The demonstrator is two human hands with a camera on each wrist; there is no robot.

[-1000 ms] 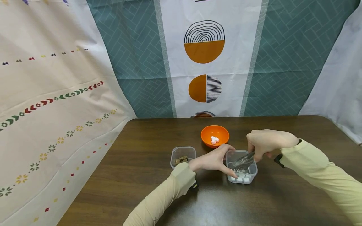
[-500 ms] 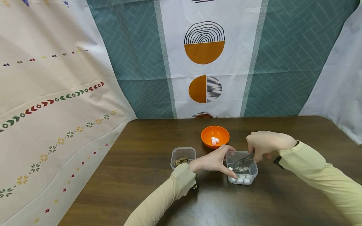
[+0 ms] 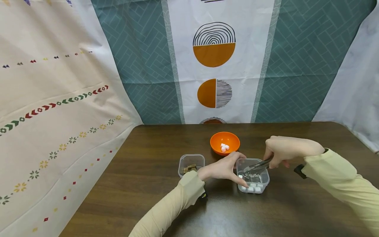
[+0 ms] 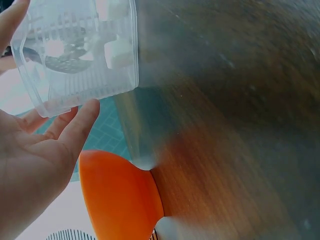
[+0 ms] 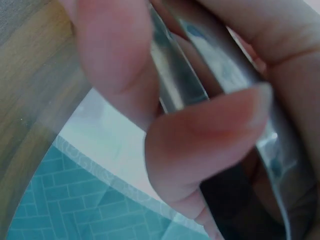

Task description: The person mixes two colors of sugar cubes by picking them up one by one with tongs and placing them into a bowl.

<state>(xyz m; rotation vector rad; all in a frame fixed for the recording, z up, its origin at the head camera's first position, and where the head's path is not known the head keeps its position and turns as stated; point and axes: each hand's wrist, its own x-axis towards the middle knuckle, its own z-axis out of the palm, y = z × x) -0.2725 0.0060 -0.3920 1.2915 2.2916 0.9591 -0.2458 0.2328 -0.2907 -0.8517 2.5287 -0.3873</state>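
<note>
My left hand [image 3: 222, 168] steadies a clear plastic container [image 3: 266, 177], thumb at its near side and fingers at its far left. White marshmallows [image 3: 251, 189] lie along the container's near side. From the right, my right hand [image 3: 284, 147] grips metal tongs [image 3: 255, 167], whose perforated ends reach down inside the container. Close up in the right wrist view, fingers wrap both metal arms of the tongs [image 5: 175, 65]. Through the container wall [image 4: 90, 82] in the left wrist view, a tong end shows near a marshmallow [image 4: 119, 53].
An orange bowl [image 3: 217, 148] with several pale pink and white marshmallows stands behind the left hand. Left of that hand sits another clear container [image 3: 184, 161] with brown pieces, partly hidden by the wrist. Patterned cloths hang behind and beside the brown table [image 3: 154, 158].
My right hand has shifted a little to the right, and the tongs lie at a flatter angle in the container. The left hand stays in place.
</note>
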